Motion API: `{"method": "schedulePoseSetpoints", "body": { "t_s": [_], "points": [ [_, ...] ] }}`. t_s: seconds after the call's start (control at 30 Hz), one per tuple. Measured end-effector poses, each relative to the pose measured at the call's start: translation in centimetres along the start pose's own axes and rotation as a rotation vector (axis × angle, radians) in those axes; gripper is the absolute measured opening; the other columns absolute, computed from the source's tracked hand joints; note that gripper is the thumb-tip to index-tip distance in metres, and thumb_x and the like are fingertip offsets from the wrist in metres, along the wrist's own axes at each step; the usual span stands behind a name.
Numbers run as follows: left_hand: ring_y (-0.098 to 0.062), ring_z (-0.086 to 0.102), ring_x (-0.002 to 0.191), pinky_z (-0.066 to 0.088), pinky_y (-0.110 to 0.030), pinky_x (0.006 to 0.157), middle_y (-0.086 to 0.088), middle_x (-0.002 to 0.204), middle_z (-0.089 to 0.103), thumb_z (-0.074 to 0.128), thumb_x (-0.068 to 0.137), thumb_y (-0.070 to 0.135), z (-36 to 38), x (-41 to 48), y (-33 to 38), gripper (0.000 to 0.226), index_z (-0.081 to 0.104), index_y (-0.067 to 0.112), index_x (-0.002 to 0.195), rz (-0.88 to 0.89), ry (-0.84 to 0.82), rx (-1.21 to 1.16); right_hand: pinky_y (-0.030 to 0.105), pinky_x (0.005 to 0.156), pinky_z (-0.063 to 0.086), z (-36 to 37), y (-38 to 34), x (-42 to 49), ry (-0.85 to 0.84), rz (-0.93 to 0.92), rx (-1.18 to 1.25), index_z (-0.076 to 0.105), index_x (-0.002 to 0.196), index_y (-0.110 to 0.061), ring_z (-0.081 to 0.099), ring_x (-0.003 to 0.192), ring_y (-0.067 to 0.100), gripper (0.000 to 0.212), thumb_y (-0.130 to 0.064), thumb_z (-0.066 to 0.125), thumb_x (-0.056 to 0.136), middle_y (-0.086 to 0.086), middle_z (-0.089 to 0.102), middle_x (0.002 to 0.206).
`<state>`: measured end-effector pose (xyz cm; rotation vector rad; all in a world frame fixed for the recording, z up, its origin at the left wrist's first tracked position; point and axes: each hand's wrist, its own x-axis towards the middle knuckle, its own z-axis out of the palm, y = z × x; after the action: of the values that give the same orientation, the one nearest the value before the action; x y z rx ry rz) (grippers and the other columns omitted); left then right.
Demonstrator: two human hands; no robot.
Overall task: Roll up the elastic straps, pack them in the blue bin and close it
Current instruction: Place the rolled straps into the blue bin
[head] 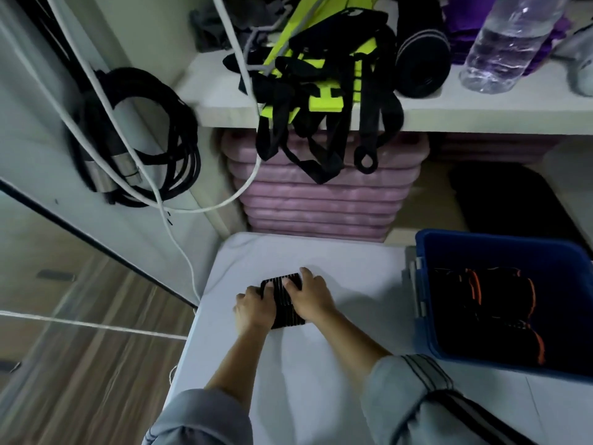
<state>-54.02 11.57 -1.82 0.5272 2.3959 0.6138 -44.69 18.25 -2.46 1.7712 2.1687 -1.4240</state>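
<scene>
A black ribbed elastic strap [281,303] lies on the white padded surface [288,374] in front of me. My left hand [253,311] presses on its left side and my right hand [309,297] on its right side, fingers curled over the far, partly rolled end. The blue bin [426,303] stands open at the right. Inside it lie black rolled straps with orange edges [494,303]. No lid is in view.
A shelf [224,101] above holds tangled black and neon-yellow straps [321,78], a dark roll [420,62] and a water bottle [510,40]. Pink stacked mats [321,203] sit behind. Black coiled cables [134,136] and a white cord [179,245] hang at left, above wooden floor.
</scene>
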Motion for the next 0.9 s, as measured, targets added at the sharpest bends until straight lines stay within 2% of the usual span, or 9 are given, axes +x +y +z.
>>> {"method": "schedulePoseSetpoints", "body": {
  "t_s": [0.13,0.23,0.33,0.5,0.63,0.73,0.9],
  "points": [
    [-0.033,0.05,0.107,0.042,-0.039,0.091,-0.015,0.111,0.056,0.05,0.091,0.027,0.1,-0.6,-0.2,0.028,0.05,0.006,0.109,0.023,-0.011,-0.057,0.045,0.098,0.043,0.9,-0.1,0.3,0.058,0.042,0.055,0.048,0.125,-0.011,0.052,0.116,0.033,0.057,-0.053,0.047,0.088,0.013,0.056,0.125],
    [-0.028,0.054,0.098,0.046,-0.036,0.081,-0.009,0.103,0.057,0.052,0.09,0.018,-0.1,-1.1,-0.7,0.021,0.046,0.007,0.106,0.05,-0.049,-0.135,0.045,0.094,0.047,1.0,0.2,-0.2,0.062,0.033,0.137,0.046,0.125,-0.012,0.055,0.112,0.031,0.051,-0.041,0.06,0.084,0.01,0.057,0.124],
    [-0.029,0.057,0.095,0.049,-0.038,0.08,-0.009,0.102,0.058,0.053,0.089,0.014,-0.4,-1.4,-1.2,0.021,0.045,0.007,0.108,0.111,-0.053,-0.149,0.043,0.093,0.048,0.9,0.6,-1.0,0.078,0.002,0.159,0.043,0.123,-0.016,0.057,0.107,0.03,0.051,-0.03,0.067,0.081,0.008,0.057,0.122],
    [-0.029,0.058,0.091,0.043,-0.031,0.071,-0.011,0.102,0.062,0.053,0.089,0.009,-0.4,-1.8,-1.8,0.019,0.046,0.005,0.106,0.234,-0.038,-0.106,0.041,0.095,0.048,0.9,1.2,-1.9,0.032,-0.094,0.145,0.033,0.139,-0.034,0.058,0.107,0.025,0.071,-0.023,0.067,0.078,0.004,0.06,0.117],
    [-0.024,0.054,0.082,0.037,-0.027,0.068,-0.01,0.099,0.062,0.054,0.089,0.008,-0.4,-2.1,-2.2,0.022,0.046,0.004,0.108,0.291,-0.017,-0.115,0.041,0.094,0.049,1.5,1.7,-1.7,0.025,-0.104,0.176,0.036,0.136,-0.038,0.057,0.105,0.026,0.069,-0.03,0.066,0.075,0.005,0.06,0.113],
    [-0.023,0.054,0.083,0.039,-0.028,0.068,-0.009,0.1,0.062,0.053,0.089,0.008,-0.3,-2.1,-2.2,0.022,0.046,0.004,0.11,0.284,-0.016,-0.147,0.042,0.096,0.048,2.0,1.7,-1.8,0.057,-0.088,0.216,0.036,0.135,-0.039,0.055,0.107,0.027,0.065,-0.031,0.064,0.077,0.009,0.055,0.114],
    [-0.03,0.058,0.088,0.045,-0.034,0.072,-0.012,0.1,0.063,0.051,0.089,0.007,-0.4,-2.1,-2.4,0.023,0.046,0.006,0.111,0.256,-0.005,-0.193,0.04,0.107,0.037,1.9,0.8,-1.9,0.081,-0.081,0.2,0.035,0.136,-0.039,0.046,0.115,0.028,0.063,-0.025,0.064,0.082,0.008,0.037,0.123]
  ]
}}
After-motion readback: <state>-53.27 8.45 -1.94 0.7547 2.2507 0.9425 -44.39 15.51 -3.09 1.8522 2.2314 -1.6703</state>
